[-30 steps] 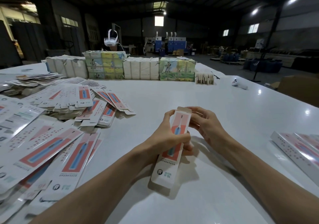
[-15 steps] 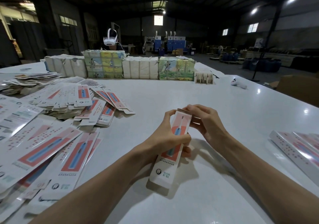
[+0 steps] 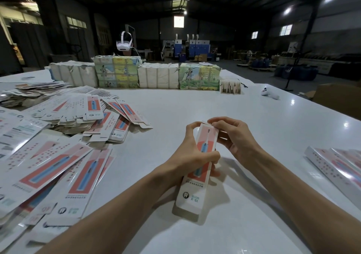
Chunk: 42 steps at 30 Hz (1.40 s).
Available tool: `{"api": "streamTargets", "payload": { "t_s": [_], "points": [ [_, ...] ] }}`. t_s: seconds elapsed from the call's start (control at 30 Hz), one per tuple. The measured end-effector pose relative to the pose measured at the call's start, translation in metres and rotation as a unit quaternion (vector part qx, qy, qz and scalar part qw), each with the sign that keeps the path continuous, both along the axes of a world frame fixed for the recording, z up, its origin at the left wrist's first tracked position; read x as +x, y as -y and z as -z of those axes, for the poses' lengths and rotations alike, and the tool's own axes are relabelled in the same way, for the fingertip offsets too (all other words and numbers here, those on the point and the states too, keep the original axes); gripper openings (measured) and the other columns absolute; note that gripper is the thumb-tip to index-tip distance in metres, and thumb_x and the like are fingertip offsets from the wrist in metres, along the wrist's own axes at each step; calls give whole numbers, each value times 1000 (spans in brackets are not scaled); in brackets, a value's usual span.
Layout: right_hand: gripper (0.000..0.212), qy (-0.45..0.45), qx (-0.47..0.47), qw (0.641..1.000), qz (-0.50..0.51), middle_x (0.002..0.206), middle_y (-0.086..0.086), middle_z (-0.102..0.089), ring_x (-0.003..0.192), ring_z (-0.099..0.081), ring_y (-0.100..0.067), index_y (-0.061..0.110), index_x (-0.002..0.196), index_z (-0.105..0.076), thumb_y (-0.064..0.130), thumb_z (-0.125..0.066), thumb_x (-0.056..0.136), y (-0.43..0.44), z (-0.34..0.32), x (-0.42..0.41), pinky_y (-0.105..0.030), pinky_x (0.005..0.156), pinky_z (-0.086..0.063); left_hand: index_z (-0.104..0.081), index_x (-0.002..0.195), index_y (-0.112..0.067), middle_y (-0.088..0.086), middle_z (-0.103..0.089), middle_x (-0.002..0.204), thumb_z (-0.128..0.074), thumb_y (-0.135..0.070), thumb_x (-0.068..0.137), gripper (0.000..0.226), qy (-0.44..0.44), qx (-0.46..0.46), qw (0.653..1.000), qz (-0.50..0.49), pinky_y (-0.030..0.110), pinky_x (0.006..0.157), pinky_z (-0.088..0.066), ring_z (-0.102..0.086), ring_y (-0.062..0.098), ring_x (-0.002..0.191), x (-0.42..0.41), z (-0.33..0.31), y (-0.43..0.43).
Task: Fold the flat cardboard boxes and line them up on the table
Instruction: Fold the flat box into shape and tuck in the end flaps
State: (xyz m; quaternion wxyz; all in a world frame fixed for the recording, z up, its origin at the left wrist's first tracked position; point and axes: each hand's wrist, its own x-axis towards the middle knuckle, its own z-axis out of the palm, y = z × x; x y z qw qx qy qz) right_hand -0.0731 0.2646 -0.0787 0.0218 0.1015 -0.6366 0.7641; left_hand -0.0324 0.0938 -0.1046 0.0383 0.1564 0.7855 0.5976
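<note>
Here both bare forearms reach in from the near edge and meet over the middle of the white table (image 3: pixel 214 105). The left hand (image 3: pixel 187 156) is wrapped round the middle of a long, narrow toothbrush box (image 3: pixel 190 195), fingers curled across its printed front. The right hand (image 3: pixel 236 138) is at the box's far end, its fingertips (image 3: pixel 212 121) pinching the top flap. The box leans away from the person, its near end low at the tabletop; contact there cannot be told.

Bare tabletop stretches ahead of the hands. To the left, a spread heap of flat boxes (image 3: pixel 48 167) reaches near the left forearm. At the right edge lie folded boxes (image 3: pixel 336 167) side by side, well apart from the hands. A row of wrapped packs (image 3: pixel 158 75) lines the far edge, with a white headset (image 3: pixel 125 43) behind it and a small white controller (image 3: pixel 270 94) to the right.

The glossy surface reflects ceiling lamps in a dim warehouse hall.
</note>
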Motion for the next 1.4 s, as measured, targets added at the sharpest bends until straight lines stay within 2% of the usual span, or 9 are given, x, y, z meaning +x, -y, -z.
{"api": "streamTargets", "payload": {
  "t_s": [0.23, 0.33, 0.5, 0.63, 0.73, 0.87, 1.0, 1.2, 1.4],
  "points": [
    [31, -19, 35, 999, -2, 99, -11, -78, 93, -78, -22, 12, 90, -84, 5, -57, 102, -2, 0, 4, -31, 75, -63, -9, 145, -60, 3, -51, 118, -85, -19, 79, 108, 6, 21, 1000, 11, 25, 63, -61, -79, 19, 75, -1, -1, 2],
    [32, -29, 50, 998, -3, 102, -13, -78, 96, -77, -27, 8, 94, -83, 2, -53, 102, -1, -2, 5, -32, 76, -63, -12, 150, -59, -2, -51, 121, -83, -18, 84, 106, -9, 10, 1000, 15, 25, 63, -61, -78, 14, 81, -1, 0, 3],
    [32, -51, 95, 994, -4, 102, -11, -79, 98, -77, -29, 5, 101, -81, -1, -49, 103, -1, -3, 7, -33, 79, -63, -20, 144, -57, 4, -57, 118, -82, -23, 84, 93, -8, 7, 1000, 12, 24, 63, -61, -79, 16, 79, -1, 0, 5],
    [24, -38, 72, 996, -22, 107, -11, -78, 104, -76, -29, 6, 109, -78, 4, -55, 104, 2, 1, 8, -36, 86, -64, -23, 142, -53, 7, -59, 116, -83, -21, 84, 90, 16, 27, 1000, -4, 27, 64, -62, -78, 19, 77, -2, 0, 5],
    [18, -38, 65, 997, -28, 108, -8, -79, 105, -76, -27, 8, 117, -73, 13, -68, 101, 5, 4, 10, -36, 85, -64, -25, 139, -54, -1, -57, 113, -84, -24, 83, 87, 4, 23, 999, -41, 22, 63, -60, -77, 13, 78, -5, 0, 8],
    [24, -58, 68, 995, -43, 109, -8, -79, 105, -77, -26, 7, 116, -73, 20, -74, 96, 7, 4, 12, -31, 84, -63, -27, 137, -54, 2, -60, 113, -84, -24, 79, 87, 24, 43, 998, -51, 24, 63, -61, -78, 12, 76, -5, -1, 10],
    [18, -75, 78, 994, -20, 106, -10, -80, 102, -78, -28, 4, 112, -75, 15, -72, 98, 8, 5, 14, -32, 87, -64, -27, 138, -51, 7, -62, 112, -83, -22, 79, 86, 36, 48, 997, -43, 30, 67, -64, -78, 22, 78, -5, -1, 11],
    [13, -84, 89, 992, 2, 101, -7, -81, 97, -79, -26, 6, 108, -77, 13, -70, 99, 12, 8, 16, -28, 82, -63, -27, 134, -53, 7, -61, 111, -83, -23, 75, 86, 35, 57, 997, -49, 27, 65, -62, -78, 16, 76, -2, -1, 11],
    [13, -87, 94, 992, 16, 100, -5, -81, 97, -79, -25, 6, 105, -77, 15, -69, 101, 9, 12, 12, -30, 81, -64, -15, 144, -57, 9, -60, 122, -84, -20, 80, 101, 75, 72, 994, -38, 30, 66, -63, -79, 25, 80, 1, -3, 8]
  ]
}}
